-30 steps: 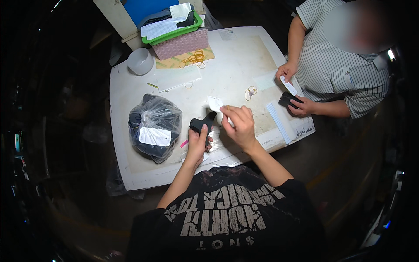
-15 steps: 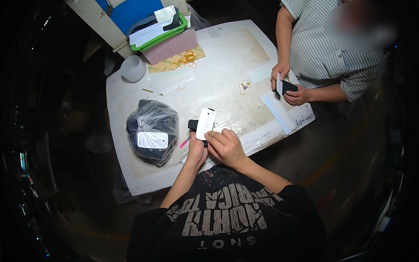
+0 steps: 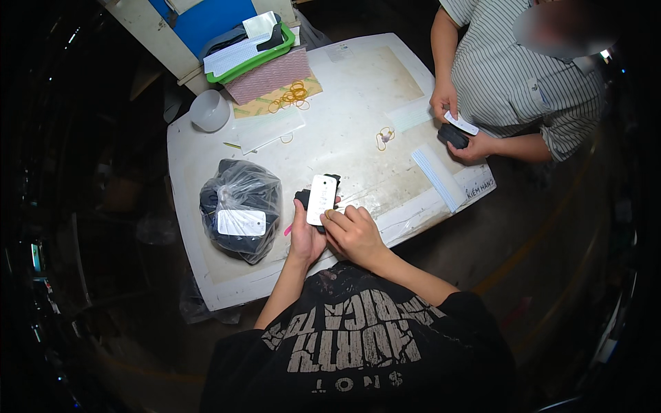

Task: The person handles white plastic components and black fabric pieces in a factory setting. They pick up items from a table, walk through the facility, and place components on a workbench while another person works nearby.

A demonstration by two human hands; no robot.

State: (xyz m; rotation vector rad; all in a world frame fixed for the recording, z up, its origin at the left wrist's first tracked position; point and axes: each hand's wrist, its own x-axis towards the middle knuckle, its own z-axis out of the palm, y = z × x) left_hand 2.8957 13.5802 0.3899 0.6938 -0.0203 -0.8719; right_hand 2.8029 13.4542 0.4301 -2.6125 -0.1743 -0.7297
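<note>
A bundle of black pieces point(image 3: 301, 198), perhaps fabric, lies in my left hand point(image 3: 305, 242), its fingers wrapped round from below and the left. On top of the bundle rests a white tag point(image 3: 321, 198) with rounded corners and a small hole. My right hand point(image 3: 357, 235) pinches at the tag's lower right corner, where a bit of yellow rubber band seems to show between the fingertips. Partly behind my left hand is a pink pen-like object point(image 3: 288, 230). To the left stands a clear plastic bag point(image 3: 256, 180) of dark pieces with a white tag point(image 3: 241, 222).
Across the white table point(image 3: 344, 138), a person in a striped shirt holds a black bundle point(image 3: 451, 136) and a white tag point(image 3: 460, 124). Yellow rubber bands point(image 3: 296, 93), a white bowl point(image 3: 209, 110) and a green basket point(image 3: 255, 63) sit at the far left. Paper strips point(image 3: 438, 179) lie rightward.
The black bundle and tag have turned slightly in my hands, and my left fingers show more along the bundle's left side. The other person's tag has tipped away from their bundle.
</note>
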